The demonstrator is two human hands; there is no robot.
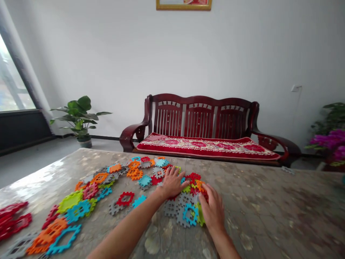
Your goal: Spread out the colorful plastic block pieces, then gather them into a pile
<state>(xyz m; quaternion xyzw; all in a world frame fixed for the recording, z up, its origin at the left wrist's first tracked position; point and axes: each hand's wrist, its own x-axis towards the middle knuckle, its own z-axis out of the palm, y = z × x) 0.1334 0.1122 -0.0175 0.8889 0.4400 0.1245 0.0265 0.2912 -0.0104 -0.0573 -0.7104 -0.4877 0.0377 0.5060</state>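
Interlocking plastic puzzle pieces with notched edges lie flat in a long, scattered band across the marble-patterned table (pixel 256 205). My left hand (pixel 172 183) rests with its fingers spread on top of the band, over a cluster of red, orange and teal pieces. My right hand (pixel 212 210) lies to its right, with its fingertips on a red and orange heap (pixel 201 189) and its palm edge against a green piece (pixel 200 215). Just below the gap between my hands sit a grey piece (pixel 171 208) and a blue piece (pixel 190 214). Neither hand visibly grips anything.
More pieces, including a red pile (pixel 13 223), lie at the table's near left. A lone grey piece (pixel 288 170) sits at the far edge. Beyond the table stand a dark red wooden bench (pixel 207 147), a potted plant (pixel 79 117) and pink flowers (pixel 327 144).
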